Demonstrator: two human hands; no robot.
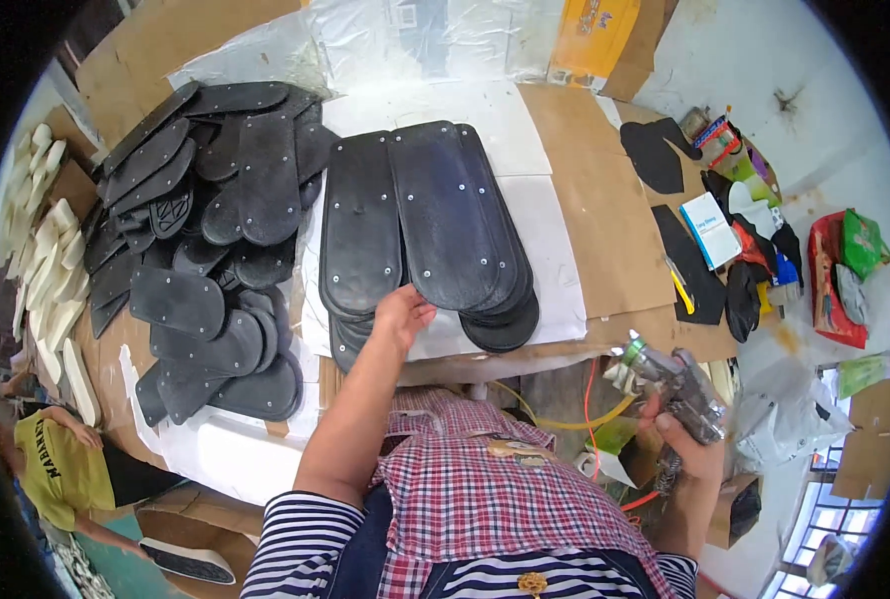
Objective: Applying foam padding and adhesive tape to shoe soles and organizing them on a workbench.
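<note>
Two neat rows of overlapping black shoe soles (452, 215), dotted with small pale round spots near their edges, lie on white sheeting in front of me. My left hand (405, 313) reaches to the near end of these rows, its fingers closed at the lower edge of a black sole. Off to the right, past the table's near edge, my right hand (676, 436) grips a stained spray gun (676, 384) with a green part at its tip. A loose heap of more black soles (210, 200) spreads to the left of the rows.
Cream-coloured soles (55, 270) pile up at the far left. A yellow-handled cutter (679, 287), a blue-and-white box (710, 231) and dark cut pieces lie at the right. Red and yellow hoses (604, 419) hang below the table. A person in yellow (63, 454) holds a shoe at lower left.
</note>
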